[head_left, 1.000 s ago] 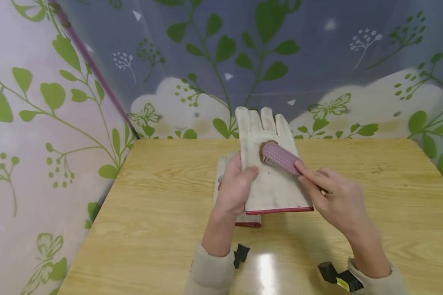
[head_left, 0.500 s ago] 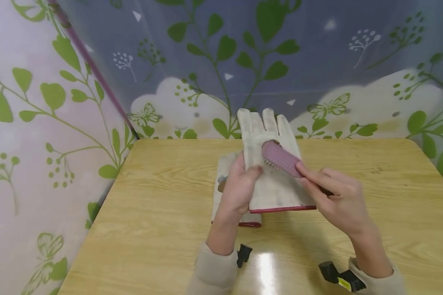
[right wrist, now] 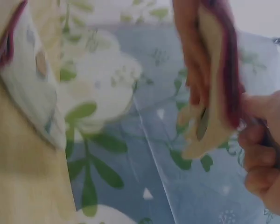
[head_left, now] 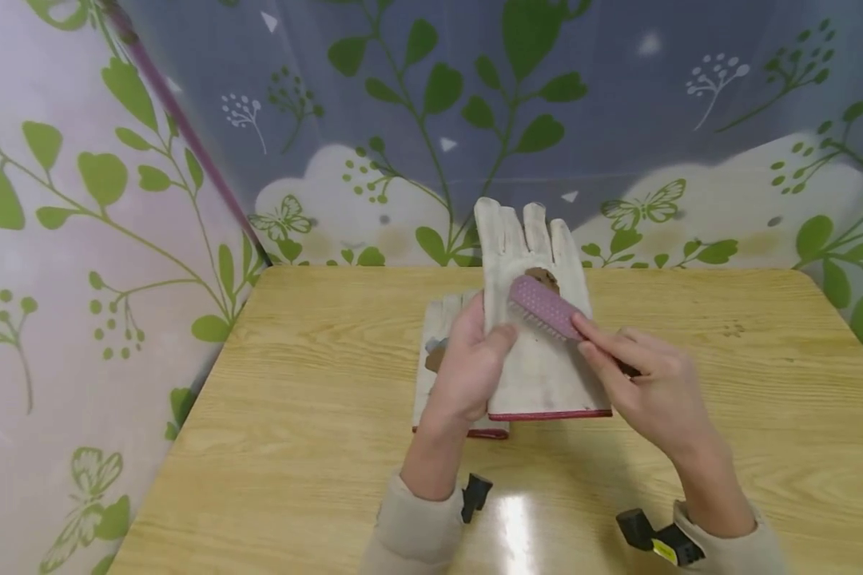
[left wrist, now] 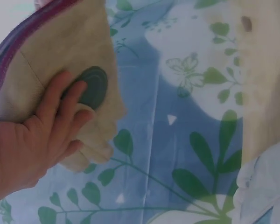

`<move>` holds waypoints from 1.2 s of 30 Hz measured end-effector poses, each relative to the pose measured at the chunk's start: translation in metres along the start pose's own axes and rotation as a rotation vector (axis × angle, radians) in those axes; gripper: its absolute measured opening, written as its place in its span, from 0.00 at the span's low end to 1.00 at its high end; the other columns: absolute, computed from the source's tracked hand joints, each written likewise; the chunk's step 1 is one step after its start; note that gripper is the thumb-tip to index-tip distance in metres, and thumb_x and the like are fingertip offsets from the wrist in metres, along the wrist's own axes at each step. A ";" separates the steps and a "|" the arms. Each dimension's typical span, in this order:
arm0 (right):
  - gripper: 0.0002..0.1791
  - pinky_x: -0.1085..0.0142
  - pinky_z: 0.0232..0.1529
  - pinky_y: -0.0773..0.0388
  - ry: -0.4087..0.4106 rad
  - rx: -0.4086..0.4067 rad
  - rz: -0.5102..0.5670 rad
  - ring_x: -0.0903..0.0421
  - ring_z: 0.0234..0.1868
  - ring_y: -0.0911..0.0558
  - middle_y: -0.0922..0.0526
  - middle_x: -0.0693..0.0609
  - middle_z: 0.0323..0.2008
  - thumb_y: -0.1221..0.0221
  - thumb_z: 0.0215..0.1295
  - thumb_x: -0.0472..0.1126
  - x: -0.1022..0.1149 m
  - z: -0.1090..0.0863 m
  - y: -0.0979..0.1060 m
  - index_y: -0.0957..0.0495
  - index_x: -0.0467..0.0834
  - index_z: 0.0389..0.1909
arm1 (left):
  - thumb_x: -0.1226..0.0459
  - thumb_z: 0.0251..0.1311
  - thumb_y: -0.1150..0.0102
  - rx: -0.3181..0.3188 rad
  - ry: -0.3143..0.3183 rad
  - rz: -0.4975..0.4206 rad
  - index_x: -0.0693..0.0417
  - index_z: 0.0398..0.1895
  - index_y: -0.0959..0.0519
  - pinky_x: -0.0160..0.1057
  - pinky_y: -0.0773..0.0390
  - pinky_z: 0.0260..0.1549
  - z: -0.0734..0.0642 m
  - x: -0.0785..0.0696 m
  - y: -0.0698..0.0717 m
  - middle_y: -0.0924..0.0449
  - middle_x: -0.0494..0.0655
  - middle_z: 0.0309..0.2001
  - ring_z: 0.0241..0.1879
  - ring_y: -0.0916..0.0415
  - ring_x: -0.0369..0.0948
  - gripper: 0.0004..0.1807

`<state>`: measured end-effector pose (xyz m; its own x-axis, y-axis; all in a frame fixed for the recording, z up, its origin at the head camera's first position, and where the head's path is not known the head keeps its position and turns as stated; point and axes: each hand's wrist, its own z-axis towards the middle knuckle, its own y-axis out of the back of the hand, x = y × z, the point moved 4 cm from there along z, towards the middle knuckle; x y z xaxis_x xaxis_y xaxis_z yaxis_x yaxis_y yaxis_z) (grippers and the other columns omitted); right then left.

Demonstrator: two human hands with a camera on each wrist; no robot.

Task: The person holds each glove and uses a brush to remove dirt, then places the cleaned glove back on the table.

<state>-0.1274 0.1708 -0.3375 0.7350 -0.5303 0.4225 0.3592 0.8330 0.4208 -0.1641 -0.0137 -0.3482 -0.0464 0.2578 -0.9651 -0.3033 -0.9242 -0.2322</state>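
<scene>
My left hand (head_left: 471, 371) grips an off-white work glove (head_left: 535, 383) with a red-trimmed cuff, thumb on the near face. The left wrist view shows its fingers spread across the far face beside a dark green oval patch (left wrist: 94, 87). The glove is held raised and tilted, fingers upward. My right hand (head_left: 654, 383) pinches the handle end of a purple brush (head_left: 542, 305), bristles toward the glove. The brush lies across the glove's middle, just below a brown patch (head_left: 544, 277); whether every bristle touches cannot be told.
A second off-white glove (head_left: 426, 391) with red trim lies on the wooden table (head_left: 316, 383), partly behind the left hand. A leaf-patterned backdrop (head_left: 403, 96) borders the table at the back and left. Each wrist bears a black camera mount (head_left: 477, 495).
The held glove has shifted slightly right and its fingertips have risen. The brush has moved down across it, uncovering more of the brown patch. Both hands keep their grips.
</scene>
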 end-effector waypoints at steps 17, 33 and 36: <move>0.19 0.79 0.20 0.41 -0.035 0.154 0.007 0.70 0.21 0.37 0.20 0.54 0.23 0.40 0.69 0.46 0.011 -0.004 0.013 0.17 0.38 0.53 | 0.74 0.68 0.60 0.010 0.028 -0.029 0.61 0.69 0.36 0.39 0.19 0.45 0.004 0.006 -0.006 0.23 0.62 0.53 0.46 0.21 0.44 0.26; 0.19 0.70 0.14 0.42 -0.396 0.281 0.019 0.67 0.14 0.43 0.25 0.58 0.21 0.39 0.66 0.34 0.017 -0.002 0.018 0.18 0.48 0.57 | 0.74 0.67 0.59 -0.103 0.044 0.035 0.61 0.70 0.37 0.45 0.18 0.46 0.010 0.009 0.013 0.23 0.61 0.53 0.46 0.20 0.47 0.26; 0.21 0.71 0.15 0.42 -0.355 0.181 0.008 0.66 0.15 0.42 0.19 0.55 0.27 0.39 0.65 0.29 0.018 0.000 0.022 0.19 0.44 0.58 | 0.74 0.68 0.60 -0.068 0.048 0.045 0.61 0.70 0.37 0.44 0.18 0.46 0.009 0.007 0.010 0.23 0.61 0.54 0.47 0.20 0.46 0.27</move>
<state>-0.1063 0.1799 -0.3211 0.4813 -0.5722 0.6640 0.2237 0.8126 0.5381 -0.1766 -0.0186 -0.3562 -0.0128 0.2034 -0.9790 -0.2365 -0.9519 -0.1946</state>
